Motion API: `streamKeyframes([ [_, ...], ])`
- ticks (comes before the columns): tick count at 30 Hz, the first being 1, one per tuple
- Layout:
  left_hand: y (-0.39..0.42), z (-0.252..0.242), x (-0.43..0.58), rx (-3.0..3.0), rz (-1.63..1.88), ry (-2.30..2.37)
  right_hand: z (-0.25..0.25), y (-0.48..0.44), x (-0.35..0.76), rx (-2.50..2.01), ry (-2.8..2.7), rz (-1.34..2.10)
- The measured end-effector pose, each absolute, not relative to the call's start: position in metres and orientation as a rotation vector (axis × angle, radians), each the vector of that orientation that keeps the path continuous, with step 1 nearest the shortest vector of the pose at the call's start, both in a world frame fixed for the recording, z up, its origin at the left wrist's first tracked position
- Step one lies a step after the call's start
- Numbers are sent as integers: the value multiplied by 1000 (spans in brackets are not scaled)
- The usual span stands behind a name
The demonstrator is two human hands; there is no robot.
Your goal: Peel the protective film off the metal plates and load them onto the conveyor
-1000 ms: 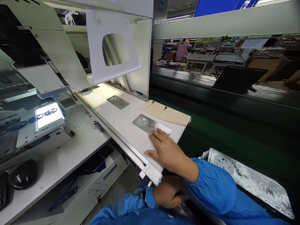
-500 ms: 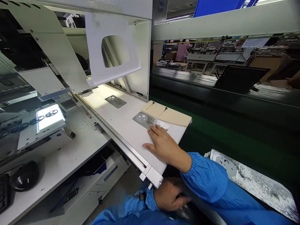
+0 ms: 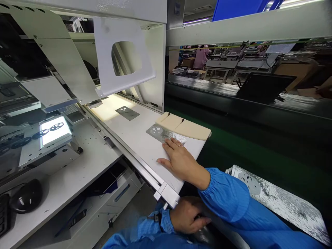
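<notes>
My right hand (image 3: 180, 160) lies flat and open on the white belt (image 3: 135, 138), its fingertips resting on the near end of a grey metal plate (image 3: 157, 132) with round holes. The plate sits against a beige block (image 3: 189, 128). A second grey plate (image 3: 127, 112) lies farther up the belt under the lit machine opening. My left hand (image 3: 185, 214) is low by the belt's end, with fingers curled round something grey that I cannot make out. Both arms wear blue sleeves.
A white guard with a cutout (image 3: 124, 52) hangs over the belt. A lit inspection panel (image 3: 54, 128) and a black mouse (image 3: 26, 195) are at the left. A textured silver sheet with holes (image 3: 275, 199) lies at the right beside a dark green conveyor (image 3: 246, 148). People work far behind.
My right hand and the plate under it have shifted a little farther up the belt, towards the beige block. My left hand has barely moved.
</notes>
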State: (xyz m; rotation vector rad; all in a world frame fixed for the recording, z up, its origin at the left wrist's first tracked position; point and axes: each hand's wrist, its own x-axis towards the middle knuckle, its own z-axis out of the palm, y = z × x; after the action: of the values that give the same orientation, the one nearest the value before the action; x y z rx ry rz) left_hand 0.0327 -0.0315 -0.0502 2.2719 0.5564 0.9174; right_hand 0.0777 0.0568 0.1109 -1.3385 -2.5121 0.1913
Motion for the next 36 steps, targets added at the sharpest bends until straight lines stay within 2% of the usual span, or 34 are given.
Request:
streamKeyframes([
  [5,-31,-52,33,2264,830,656,119,23,106,-1174,-2408,-20],
  [8,-31,-48,30,2251,828,646,117,-18,155,-1183,-2263,-4],
  [13,-36,-39,23,2265,858,676,80,-96,249,-1732,-2215,286],
  [17,-38,-35,29,2362,758,685,34,-141,284,-2191,-2060,353],
  [22,-49,-32,48,2576,568,650,7,-143,286,-2386,-1979,453],
  [28,-59,-29,58,2717,633,722,17,-137,283,-2319,-1964,531],
  [32,-66,-12,54,2797,821,615,43,-150,280,-2033,-1943,615],
  [34,-66,2,52,2736,877,642,63,-153,276,-1811,-2031,445],
  [36,-62,14,51,2618,775,692,82,-150,269,-1525,-2129,191],
])
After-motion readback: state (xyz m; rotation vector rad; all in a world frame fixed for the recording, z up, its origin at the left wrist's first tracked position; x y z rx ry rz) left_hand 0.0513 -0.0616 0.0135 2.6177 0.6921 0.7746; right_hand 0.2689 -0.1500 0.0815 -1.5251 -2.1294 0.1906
